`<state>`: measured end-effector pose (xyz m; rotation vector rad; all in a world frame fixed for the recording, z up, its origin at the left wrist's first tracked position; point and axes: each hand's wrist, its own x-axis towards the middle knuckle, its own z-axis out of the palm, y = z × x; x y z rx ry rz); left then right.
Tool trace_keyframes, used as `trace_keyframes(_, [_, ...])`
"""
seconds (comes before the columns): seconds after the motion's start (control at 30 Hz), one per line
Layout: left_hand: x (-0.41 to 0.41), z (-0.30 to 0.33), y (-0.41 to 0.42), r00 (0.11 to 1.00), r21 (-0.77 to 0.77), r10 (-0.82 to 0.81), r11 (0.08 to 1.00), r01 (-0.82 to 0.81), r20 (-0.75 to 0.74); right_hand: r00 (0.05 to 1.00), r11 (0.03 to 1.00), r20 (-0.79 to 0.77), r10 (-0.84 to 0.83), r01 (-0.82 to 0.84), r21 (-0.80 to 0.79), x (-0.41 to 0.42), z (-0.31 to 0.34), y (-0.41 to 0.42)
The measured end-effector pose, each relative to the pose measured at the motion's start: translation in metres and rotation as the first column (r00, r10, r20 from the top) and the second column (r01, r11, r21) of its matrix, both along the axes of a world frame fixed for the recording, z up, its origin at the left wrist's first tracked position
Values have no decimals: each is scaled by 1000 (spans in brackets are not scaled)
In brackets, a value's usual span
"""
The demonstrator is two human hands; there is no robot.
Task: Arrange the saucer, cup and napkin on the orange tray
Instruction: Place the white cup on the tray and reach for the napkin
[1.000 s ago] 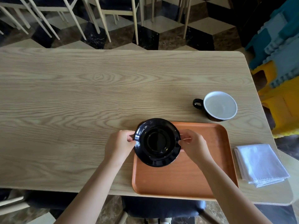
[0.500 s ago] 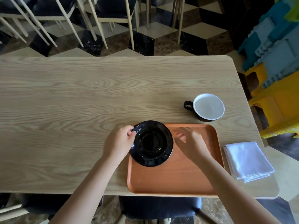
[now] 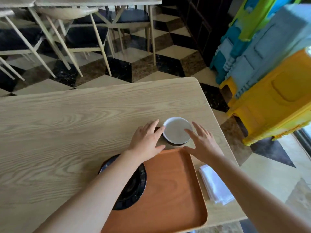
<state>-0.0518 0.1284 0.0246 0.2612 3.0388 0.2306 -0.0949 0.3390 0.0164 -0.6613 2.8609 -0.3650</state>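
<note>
both hands reach over the worktop with fingers spread and released, the left hand just left of the cup and the right hand just right of it, neither visibly gripping it. behind the left wrist, the black saucer lies on the left end of the orange tray, partly hidden under the left forearm. below the right hand, beside the tray's right edge, the folded white napkin sits on the worktop, partly covered by the right forearm.
</note>
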Motion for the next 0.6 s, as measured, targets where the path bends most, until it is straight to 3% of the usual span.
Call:
trace_keyframes(0.1, [-13, -10, 8, 998, 2, -2, 1000, 2, 57, 998, 998, 62, -9, 13, -67, -6, -7, 0])
trace_keyframes(0.23, [-22, -11, 9, 1000, 98, 29, 995, -30, 8, 998, 987, 63, -28, 38, -157, -10, -8, 0])
trace_keyframes(0.43, [-19, -13, 8, 998, 130, 48, 991, -42, -39, 1000, 987, 11, 4, -2, -159, -11, -4, 1])
trace_keyframes(0.6, [4, 1, -1, 968, 240, 61, 971, -1, -242, 997, 949, -71, -3, -20, -314, 1, 12, 1])
